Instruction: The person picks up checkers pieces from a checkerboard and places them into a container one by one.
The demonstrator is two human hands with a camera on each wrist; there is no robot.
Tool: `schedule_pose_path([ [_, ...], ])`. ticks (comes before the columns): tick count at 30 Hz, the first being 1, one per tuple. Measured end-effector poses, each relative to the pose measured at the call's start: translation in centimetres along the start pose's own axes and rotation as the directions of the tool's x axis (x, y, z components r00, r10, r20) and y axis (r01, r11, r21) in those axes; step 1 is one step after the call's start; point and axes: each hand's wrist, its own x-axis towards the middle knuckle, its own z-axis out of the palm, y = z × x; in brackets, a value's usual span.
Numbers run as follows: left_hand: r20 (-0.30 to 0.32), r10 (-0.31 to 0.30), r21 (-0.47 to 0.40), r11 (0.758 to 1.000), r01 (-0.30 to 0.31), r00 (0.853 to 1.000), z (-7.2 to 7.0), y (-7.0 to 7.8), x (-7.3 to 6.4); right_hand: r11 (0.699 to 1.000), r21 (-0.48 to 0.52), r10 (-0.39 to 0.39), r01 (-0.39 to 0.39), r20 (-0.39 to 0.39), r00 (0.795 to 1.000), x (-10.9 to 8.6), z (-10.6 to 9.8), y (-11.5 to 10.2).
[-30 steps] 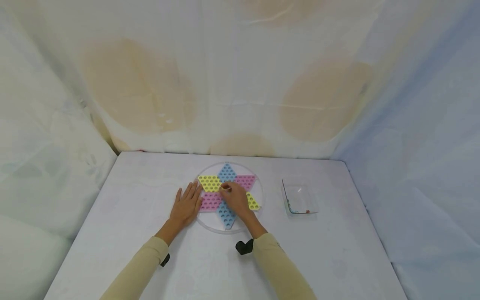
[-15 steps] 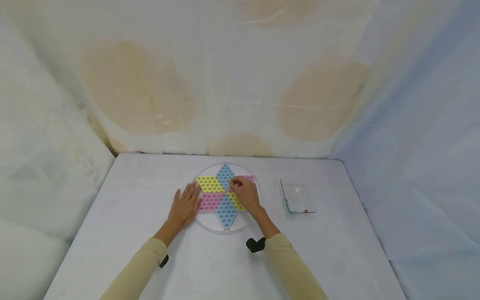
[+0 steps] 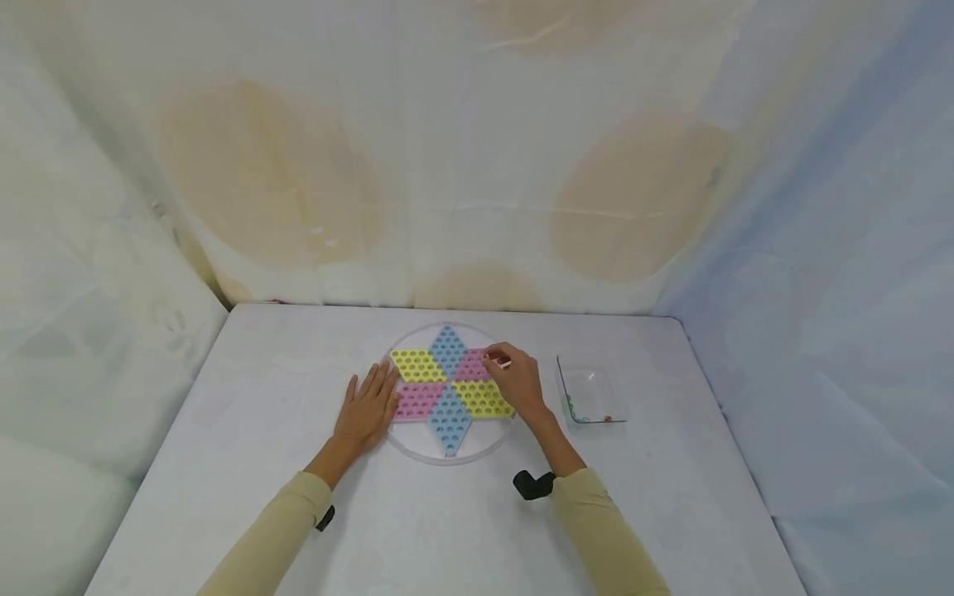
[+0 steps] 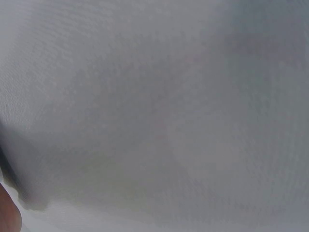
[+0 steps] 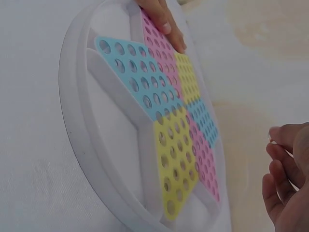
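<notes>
A round white Chinese checkers board (image 3: pixel 449 458) with a pink, yellow and blue star of holes lies on the table. My left hand (image 3: pixel 365 418) rests flat with straight fingers on its left edge; in the right wrist view those fingers (image 5: pixel 164 24) touch the board's far side. Over the pink point at the right, my right hand (image 3: pixel 517 382) pinches a tiny marble (image 5: pixel 270 138) between thumb and forefinger, its other fingers loosely curled. Most of the marble is hidden by the fingertips. The left wrist view is mostly blurred grey.
To the right of the board stands a clear square box (image 3: pixel 594 389) with several small coloured marbles along its near and left sides. White sheets (image 3: pixel 462 149) hang behind and at both sides of the white table (image 3: pixel 417 530).
My right hand has moved to the right across the board, from the yellow point at the left to the pink point at the right, pinching the marble. My left hand stays in place.
</notes>
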Motion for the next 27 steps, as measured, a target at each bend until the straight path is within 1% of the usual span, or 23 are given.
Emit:
schedule_pose_path([
  [5,-0.009,0.005,0.003,1.000,-0.005,1.000,0.0,0.0,0.0,0.999,-0.022,0.030,-0.030,-0.021,0.999,0.1,-1.3,0.5],
  [10,-0.003,0.004,0.004,1.000,-0.004,1.000,0.1,0.0,0.0,0.999,-0.038,0.032,-0.034,-0.055,0.998,0.0,-2.6,1.0],
  [19,-0.011,0.007,-0.012,1.000,-0.007,1.000,0.2,0.0,0.0,0.998,-0.026,0.058,-0.060,-0.075,0.996,-0.1,-5.1,2.2],
  [25,0.008,-0.004,-0.005,1.000,0.004,1.000,0.2,0.0,0.1,0.997,-0.034,0.067,-0.070,-0.099,0.993,-0.3,-6.3,3.2],
  [27,0.015,-0.009,-0.005,1.000,0.009,1.000,0.2,0.0,0.1,0.995,-0.038,0.083,-0.087,-0.105,0.991,-0.5,-6.7,3.4],
])
